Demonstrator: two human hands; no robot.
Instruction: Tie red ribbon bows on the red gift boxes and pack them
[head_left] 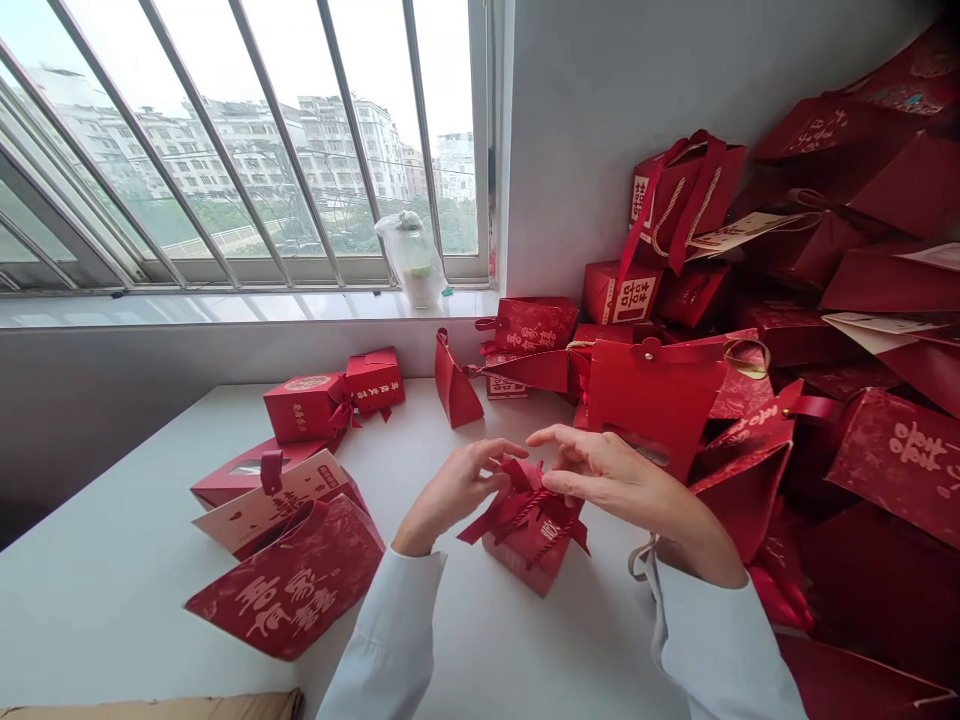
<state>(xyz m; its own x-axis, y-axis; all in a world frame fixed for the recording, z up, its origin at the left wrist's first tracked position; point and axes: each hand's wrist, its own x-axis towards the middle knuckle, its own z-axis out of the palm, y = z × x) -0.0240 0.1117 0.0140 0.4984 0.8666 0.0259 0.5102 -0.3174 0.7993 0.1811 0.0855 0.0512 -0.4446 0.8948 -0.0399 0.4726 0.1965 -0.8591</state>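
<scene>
A small red gift box (pixel 523 565) stands on the white table in front of me, printed with light characters. On top of it is a red ribbon bow (pixel 517 490) with a twisted cord, its tails spreading out to both sides. From the left, my left hand (pixel 457 490) is closed at the bow's left loop, thumb below and fingers curved above. My right hand (pixel 611 475) meets the bow's right side with thumb and bent fingers, while its index finger stretches out above. The exact fingertip contact is partly hidden by ribbon.
Red gift bags and boxes (pixel 892 455) pile up on the right. At left lie a red bag (pixel 307 580) and two small boxes (pixel 304 405). A red triangular box (pixel 456 385) stands behind. A wrapped cup (pixel 420 270) sits on the windowsill; cardboard (pixel 165 708) shows below.
</scene>
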